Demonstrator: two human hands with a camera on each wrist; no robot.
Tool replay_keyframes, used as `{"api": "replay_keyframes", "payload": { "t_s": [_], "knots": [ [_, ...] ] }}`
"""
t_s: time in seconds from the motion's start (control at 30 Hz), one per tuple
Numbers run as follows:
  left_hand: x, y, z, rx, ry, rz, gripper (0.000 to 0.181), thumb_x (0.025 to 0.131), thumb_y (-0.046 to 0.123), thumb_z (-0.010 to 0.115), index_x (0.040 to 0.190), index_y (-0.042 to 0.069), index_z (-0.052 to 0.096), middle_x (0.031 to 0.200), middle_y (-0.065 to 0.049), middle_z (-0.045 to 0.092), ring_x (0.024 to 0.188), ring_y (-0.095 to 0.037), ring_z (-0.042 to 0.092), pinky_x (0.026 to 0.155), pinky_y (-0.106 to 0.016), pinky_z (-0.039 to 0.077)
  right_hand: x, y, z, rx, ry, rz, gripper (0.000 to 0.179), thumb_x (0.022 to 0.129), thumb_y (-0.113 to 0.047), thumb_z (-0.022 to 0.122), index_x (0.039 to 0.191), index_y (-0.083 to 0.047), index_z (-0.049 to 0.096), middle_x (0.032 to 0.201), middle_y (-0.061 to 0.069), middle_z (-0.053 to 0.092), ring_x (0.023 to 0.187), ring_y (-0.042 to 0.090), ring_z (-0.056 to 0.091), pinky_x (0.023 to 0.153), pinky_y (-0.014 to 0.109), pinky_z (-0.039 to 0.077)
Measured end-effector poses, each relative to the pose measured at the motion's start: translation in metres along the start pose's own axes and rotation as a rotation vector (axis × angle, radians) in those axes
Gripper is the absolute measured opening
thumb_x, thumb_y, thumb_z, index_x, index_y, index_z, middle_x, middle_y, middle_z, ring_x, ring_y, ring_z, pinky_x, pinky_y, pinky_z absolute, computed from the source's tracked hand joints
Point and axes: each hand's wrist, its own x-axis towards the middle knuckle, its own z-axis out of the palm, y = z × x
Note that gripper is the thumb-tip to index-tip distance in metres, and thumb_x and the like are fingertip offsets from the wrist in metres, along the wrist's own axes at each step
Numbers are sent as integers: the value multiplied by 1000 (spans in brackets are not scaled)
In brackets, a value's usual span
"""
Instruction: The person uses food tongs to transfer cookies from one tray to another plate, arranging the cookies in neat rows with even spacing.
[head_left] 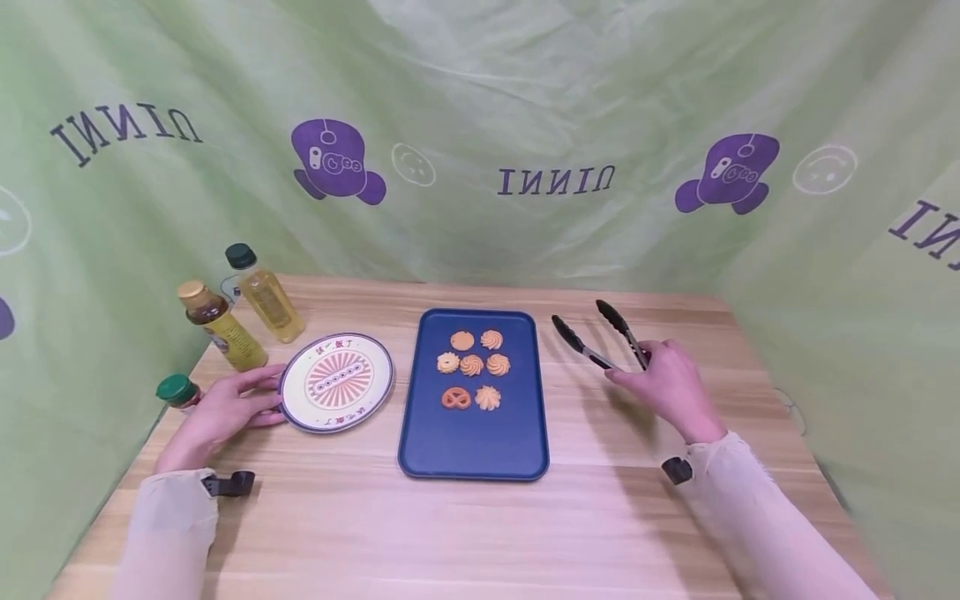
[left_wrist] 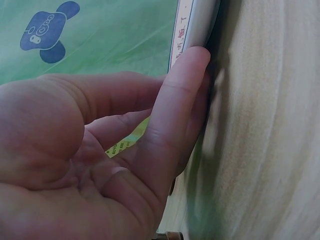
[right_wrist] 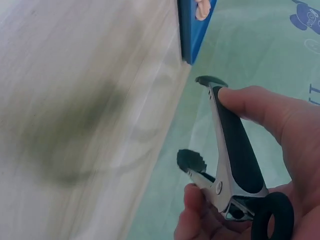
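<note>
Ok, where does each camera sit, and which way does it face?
Head: on the head, facing forward and down at the table; left hand, right hand and sleeves show.
Left wrist: on that wrist, facing the plate; only that hand shows.
Right wrist: on that wrist, facing the tongs; only that hand shows.
Head and right wrist share the tongs and blue tray.

Wood-grain table [head_left: 337,525] | on it: blue tray [head_left: 474,446] | dark-capped bottle [head_left: 268,302] | gold-capped bottle [head_left: 234,337] | green-capped container [head_left: 178,390]
</note>
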Motion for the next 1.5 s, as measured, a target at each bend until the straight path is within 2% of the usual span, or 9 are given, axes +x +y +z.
{"api": "replay_keyframes", "payload": {
  "t_s": [0.13,0.3,0.43,0.53,0.6,0.83,0.93,1.1,1.5],
  "knots": [
    [-1,0,-1,-5,-14,2,69,114,4,60,174,-6,27,166,-42,39,101,-1,76,94,-29,73,2,-8,0,15,0,-12,96,94,-51,87,158,11,53,143,36,61,126,52,61,107,70,57],
    [-3,-1,-2,-8,-22,4,68,115,6,58,174,-6,26,168,-42,36,103,-1,77,95,-28,72,7,-22,1,36,13,-57,87,92,-51,89,151,8,62,139,32,69,122,46,65,103,63,59],
    [-3,-2,-2,-34,-29,8,68,115,5,58,174,-6,26,169,-42,35,104,-2,77,96,-29,72,11,-31,2,35,6,-88,77,91,-49,90,143,4,70,126,25,76,107,36,67,91,49,60],
    [-3,-2,-2,-48,-30,13,68,115,4,58,174,-7,26,168,-41,37,103,-2,77,96,-29,72,13,-39,3,34,-14,-102,71,90,-47,91,139,1,73,112,18,76,93,30,63,79,38,53],
    [-3,-2,-2,-49,-29,16,68,115,4,58,174,-7,26,167,-41,37,103,-2,77,96,-29,72,15,-45,4,37,-30,-116,69,90,-47,91,137,-1,74,106,14,76,88,27,63,76,34,51],
    [-4,-3,-2,-33,-27,17,68,115,6,59,174,-5,27,165,-40,40,103,-3,77,95,-29,73,24,-68,9,32,-92,-191,61,88,-41,92,132,-1,78,113,16,81,90,26,66,79,34,56],
    [-4,-2,-1,-22,-21,15,68,115,7,60,174,-5,28,165,-40,40,103,-2,77,95,-28,73,28,-78,10,20,-129,-211,57,88,-39,92,128,-1,79,107,13,78,89,26,64,76,34,54],
    [-2,-1,-1,-1,-11,15,67,115,7,60,173,-5,29,166,-41,40,102,-1,77,94,-28,73,34,-91,14,-2,-180,-241,57,88,-36,93,129,0,78,112,15,78,93,26,65,81,38,58],
    [-3,-1,1,-53,-8,7,67,115,4,59,174,-5,28,166,-40,39,102,-2,77,95,-29,73,49,-116,20,-76,-234,-331,56,88,-35,92,129,1,79,118,18,79,96,27,68,89,45,64]
  ]
}}
